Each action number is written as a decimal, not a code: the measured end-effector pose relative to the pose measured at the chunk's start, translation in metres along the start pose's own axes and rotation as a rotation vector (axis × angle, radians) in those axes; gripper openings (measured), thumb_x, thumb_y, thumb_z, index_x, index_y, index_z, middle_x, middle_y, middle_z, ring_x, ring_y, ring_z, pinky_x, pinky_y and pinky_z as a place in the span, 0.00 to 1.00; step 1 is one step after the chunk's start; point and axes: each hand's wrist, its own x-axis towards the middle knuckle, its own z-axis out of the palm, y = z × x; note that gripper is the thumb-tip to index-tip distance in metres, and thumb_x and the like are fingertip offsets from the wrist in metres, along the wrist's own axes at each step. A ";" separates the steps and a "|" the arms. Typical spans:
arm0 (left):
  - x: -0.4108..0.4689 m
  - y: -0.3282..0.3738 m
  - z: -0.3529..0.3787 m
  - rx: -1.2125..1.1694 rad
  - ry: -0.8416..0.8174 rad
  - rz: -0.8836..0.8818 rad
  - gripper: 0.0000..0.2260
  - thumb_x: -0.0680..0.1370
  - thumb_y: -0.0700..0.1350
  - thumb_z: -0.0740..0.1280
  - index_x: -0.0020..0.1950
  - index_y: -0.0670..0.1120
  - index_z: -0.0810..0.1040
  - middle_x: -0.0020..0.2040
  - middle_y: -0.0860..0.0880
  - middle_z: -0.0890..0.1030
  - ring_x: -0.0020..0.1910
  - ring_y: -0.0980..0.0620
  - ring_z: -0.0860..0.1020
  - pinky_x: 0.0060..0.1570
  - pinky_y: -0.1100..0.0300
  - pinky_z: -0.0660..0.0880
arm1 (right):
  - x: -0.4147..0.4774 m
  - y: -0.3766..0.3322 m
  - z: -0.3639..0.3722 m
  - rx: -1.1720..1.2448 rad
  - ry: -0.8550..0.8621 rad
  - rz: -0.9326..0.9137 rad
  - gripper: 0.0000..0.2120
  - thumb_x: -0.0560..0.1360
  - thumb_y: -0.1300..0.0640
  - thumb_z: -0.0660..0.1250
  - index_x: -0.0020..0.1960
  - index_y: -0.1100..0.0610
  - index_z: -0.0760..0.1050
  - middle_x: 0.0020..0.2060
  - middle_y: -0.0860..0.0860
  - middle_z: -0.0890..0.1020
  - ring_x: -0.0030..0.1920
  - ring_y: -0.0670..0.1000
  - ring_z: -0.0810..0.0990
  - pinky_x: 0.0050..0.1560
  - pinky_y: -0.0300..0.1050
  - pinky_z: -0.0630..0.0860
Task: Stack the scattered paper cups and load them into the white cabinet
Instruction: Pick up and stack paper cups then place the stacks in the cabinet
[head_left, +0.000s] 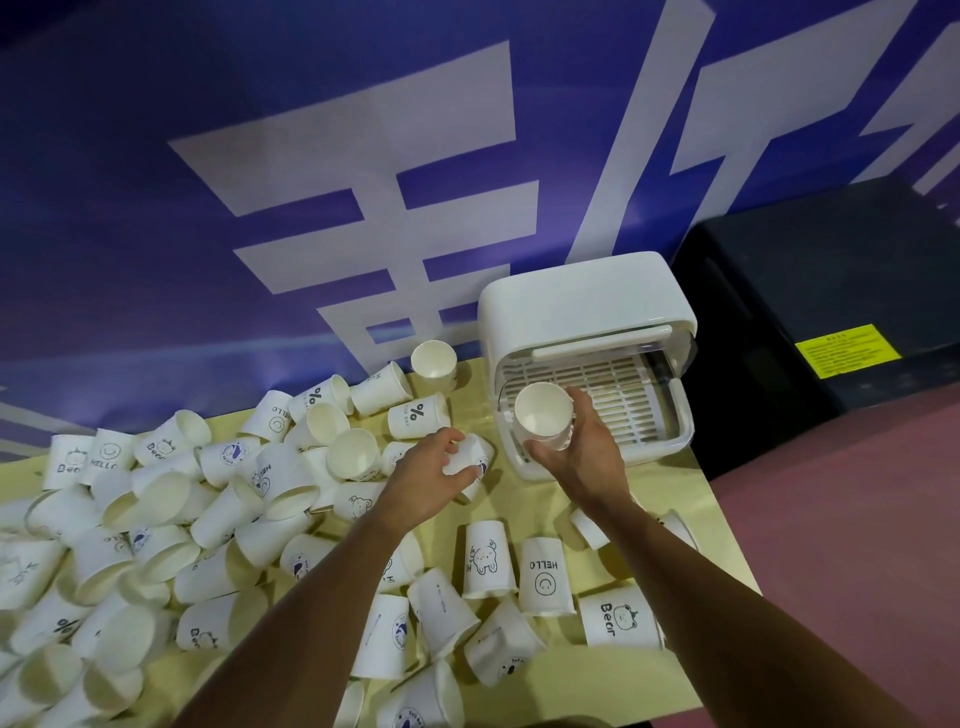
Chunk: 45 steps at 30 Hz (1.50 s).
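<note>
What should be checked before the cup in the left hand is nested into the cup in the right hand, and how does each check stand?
1. Right hand grips the upright cup, mouth up: ok.
2. Left hand grips the picked cup: ok.
3. Picked cup turned base-down for nesting: not ok, it is tilted.
4. White cabinet stands open toward the hands: ok.
5. Slatted tray inside has room: ok, bare where visible.
6. Upright cup is a single cup or already a stack: cannot tell.
</note>
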 end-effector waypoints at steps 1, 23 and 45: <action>0.001 -0.001 0.000 -0.001 0.001 -0.002 0.22 0.74 0.56 0.72 0.66 0.53 0.72 0.58 0.54 0.77 0.56 0.54 0.77 0.61 0.51 0.75 | 0.001 0.000 0.001 0.019 -0.009 0.010 0.39 0.65 0.45 0.78 0.70 0.46 0.63 0.60 0.46 0.77 0.58 0.51 0.76 0.56 0.56 0.79; 0.029 -0.022 -0.007 -0.046 0.054 -0.093 0.20 0.75 0.52 0.73 0.65 0.52 0.74 0.58 0.55 0.77 0.56 0.54 0.76 0.59 0.55 0.75 | 0.079 -0.001 0.029 -0.065 -0.036 0.126 0.27 0.63 0.32 0.72 0.51 0.51 0.77 0.39 0.46 0.83 0.38 0.47 0.82 0.39 0.51 0.82; -0.100 -0.048 -0.039 -0.115 0.230 -0.047 0.21 0.74 0.52 0.74 0.64 0.51 0.74 0.57 0.52 0.77 0.53 0.54 0.77 0.51 0.62 0.72 | -0.059 -0.068 0.050 -0.091 -0.162 -0.084 0.30 0.71 0.48 0.75 0.69 0.54 0.69 0.61 0.51 0.76 0.58 0.52 0.77 0.59 0.53 0.76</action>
